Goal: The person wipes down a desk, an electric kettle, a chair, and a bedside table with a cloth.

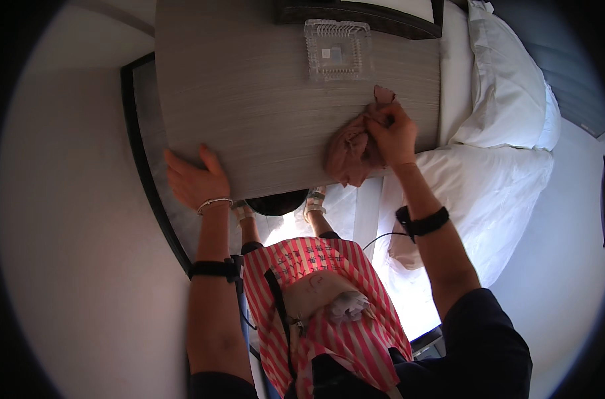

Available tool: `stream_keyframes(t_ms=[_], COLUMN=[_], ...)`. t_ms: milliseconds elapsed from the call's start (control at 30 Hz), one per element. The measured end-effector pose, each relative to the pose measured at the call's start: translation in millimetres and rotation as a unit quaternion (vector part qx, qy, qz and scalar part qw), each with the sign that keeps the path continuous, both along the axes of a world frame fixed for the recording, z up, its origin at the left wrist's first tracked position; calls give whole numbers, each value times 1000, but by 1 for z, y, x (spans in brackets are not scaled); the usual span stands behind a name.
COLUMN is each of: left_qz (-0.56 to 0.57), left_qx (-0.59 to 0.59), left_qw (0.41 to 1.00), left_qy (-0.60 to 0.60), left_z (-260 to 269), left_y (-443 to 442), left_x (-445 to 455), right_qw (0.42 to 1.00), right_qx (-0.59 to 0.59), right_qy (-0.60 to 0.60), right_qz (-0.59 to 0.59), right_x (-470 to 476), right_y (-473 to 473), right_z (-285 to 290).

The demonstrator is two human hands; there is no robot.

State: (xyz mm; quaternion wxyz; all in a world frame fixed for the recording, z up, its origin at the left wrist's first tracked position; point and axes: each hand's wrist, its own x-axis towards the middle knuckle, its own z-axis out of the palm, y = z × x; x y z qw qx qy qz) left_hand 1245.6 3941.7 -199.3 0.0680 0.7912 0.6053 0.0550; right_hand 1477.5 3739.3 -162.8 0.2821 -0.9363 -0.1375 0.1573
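Note:
My right hand (394,134) grips a bunched pinkish-brown cloth (349,149) on a grey wood-grain tabletop (262,109), near its right front part. One end of the cloth sticks up past my fingers, and its lower folds reach the front edge. At the front left corner of the top lies my left hand (197,179), thumb apart from the fingers, with nothing in it. Farther back sits a square clear glass dish (338,50) with a ribbed rim, and small flat pieces show at its middle.
Behind the dish is a dark stitched tray (362,17) with something white in it. White pillows (504,80) and white bedding (462,199) lie to the right. A black rounded object (277,202) shows under the front edge, between my feet. A wall (83,199) stands at left.

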Motion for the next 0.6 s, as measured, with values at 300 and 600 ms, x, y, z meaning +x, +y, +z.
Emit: stream_keyframes(t_ms=[300,600], left_qz=[-5,-22], left_qx=[7,26], left_qw=[1000,999], left_qy=[2,-1], left_z=[-7,-9], left_y=[1,0], left_x=[-1,-3], right_qw=[985,961], right_qx=[12,-65], right_qy=[19,-236], right_qz=[173,124], right_x=[-39,102], right_y=[46,-91], right_z=[-18,-47])
